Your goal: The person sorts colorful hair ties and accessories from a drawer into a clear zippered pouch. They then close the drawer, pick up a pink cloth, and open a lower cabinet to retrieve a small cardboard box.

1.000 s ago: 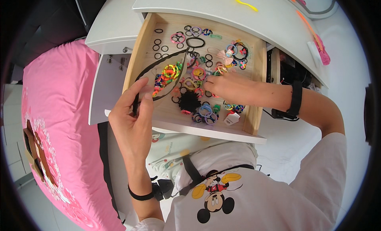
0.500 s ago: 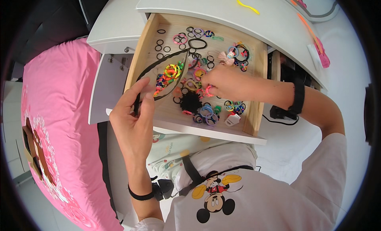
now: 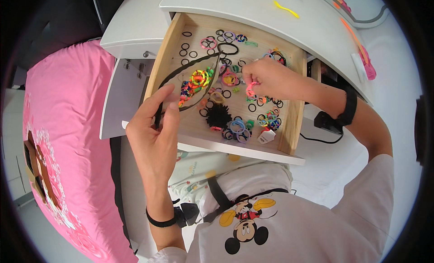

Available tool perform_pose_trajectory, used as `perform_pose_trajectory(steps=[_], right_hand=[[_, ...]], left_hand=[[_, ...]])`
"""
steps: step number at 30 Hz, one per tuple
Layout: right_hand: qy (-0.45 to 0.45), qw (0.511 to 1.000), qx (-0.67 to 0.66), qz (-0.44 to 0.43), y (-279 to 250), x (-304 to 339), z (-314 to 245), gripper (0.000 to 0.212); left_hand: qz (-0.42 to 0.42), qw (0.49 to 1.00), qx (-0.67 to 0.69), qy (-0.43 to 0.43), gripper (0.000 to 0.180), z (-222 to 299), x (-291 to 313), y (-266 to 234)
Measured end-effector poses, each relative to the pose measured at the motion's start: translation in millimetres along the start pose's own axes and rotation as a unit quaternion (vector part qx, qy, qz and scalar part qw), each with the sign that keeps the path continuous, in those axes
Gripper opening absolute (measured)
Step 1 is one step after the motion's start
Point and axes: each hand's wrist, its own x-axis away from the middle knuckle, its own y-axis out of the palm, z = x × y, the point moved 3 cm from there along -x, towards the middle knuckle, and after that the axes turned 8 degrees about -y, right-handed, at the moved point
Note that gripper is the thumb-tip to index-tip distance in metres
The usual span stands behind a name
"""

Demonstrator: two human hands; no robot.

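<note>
My left hand (image 3: 156, 132) pinches the edge of a clear pouch with black trim (image 3: 193, 63), which gapes open over the drawer's left half. Inside the pouch lies a bunch of bright multicoloured hair ties (image 3: 199, 77). Above the drawer's right half, my right hand (image 3: 266, 77) is closed, with pink hair ties (image 3: 251, 89) at its fingertips. Below it are black and coloured hair ties, a spiky black scrunchie (image 3: 218, 116), light blue hair ties (image 3: 238, 125) and a small white tag (image 3: 266, 136). My right palm is turned from view.
The pulled-out wooden drawer (image 3: 294, 123) belongs to a white desk (image 3: 226, 5). On the desktop lie a yellow plastic stick (image 3: 286, 10) and a pink item (image 3: 367, 64). An open cabinet door (image 3: 122, 96) and a pink-covered bed (image 3: 68, 96) stand to the left.
My right hand has moved right and slightly away from the pouch, with pink hair ties at its fingers, uncovering hair ties beneath. My left hand still grips the pouch.
</note>
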Motion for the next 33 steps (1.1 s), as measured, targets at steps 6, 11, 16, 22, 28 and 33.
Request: perform_pose_trajectory(steps=[6,11,16,22,28,33], right_hand=[[-0.110,0.987,0.111,-0.021,20,11,7,0.009],[-0.141,0.950,0.277,-0.009,20,11,24,0.007],[-0.007,0.976,0.215,-0.036,-18,17,22,0.010],[-0.055,0.980,0.192,-0.004,-20,25,29,0.015],[-0.082,0.951,0.287,-0.084,9,15,28,0.016],[-0.080,0.995,0.013,-0.060,-12,20,22,0.007]], left_hand=[[-0.011,1.000,0.008,0.003,0.027,1,0,8],[-0.009,0.999,-0.027,0.016,0.026,3,2,5],[0.001,1.000,-0.015,0.007,0.028,-1,3,2],[-0.010,1.000,-0.012,0.007,0.028,3,3,6],[-0.008,1.000,-0.008,0.004,0.028,5,4,8],[-0.005,0.999,-0.038,0.005,0.027,5,2,4]])
